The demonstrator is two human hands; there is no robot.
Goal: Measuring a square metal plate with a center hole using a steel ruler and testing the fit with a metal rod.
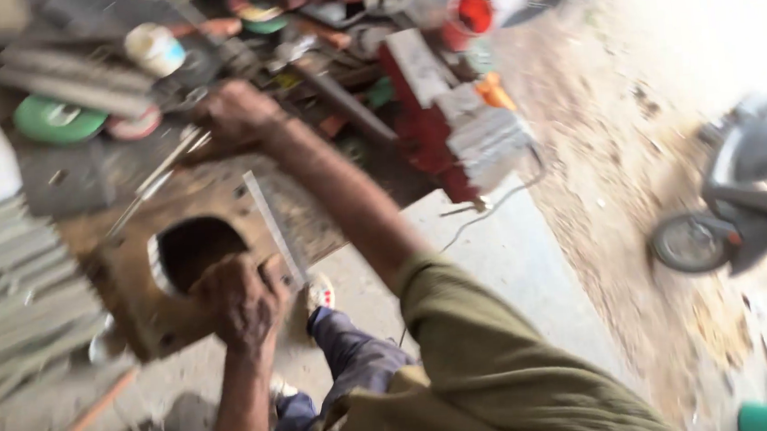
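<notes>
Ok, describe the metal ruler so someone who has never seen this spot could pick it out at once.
Start at the rusty brown plate with the big round hole, lying on the floor. The ruler lies slanted across its right part, beside the hole, and the left hand pins its lower end. It is the only flat, pale grey, straight strip there; the thin rods near the right hand are round and longer.
</notes>
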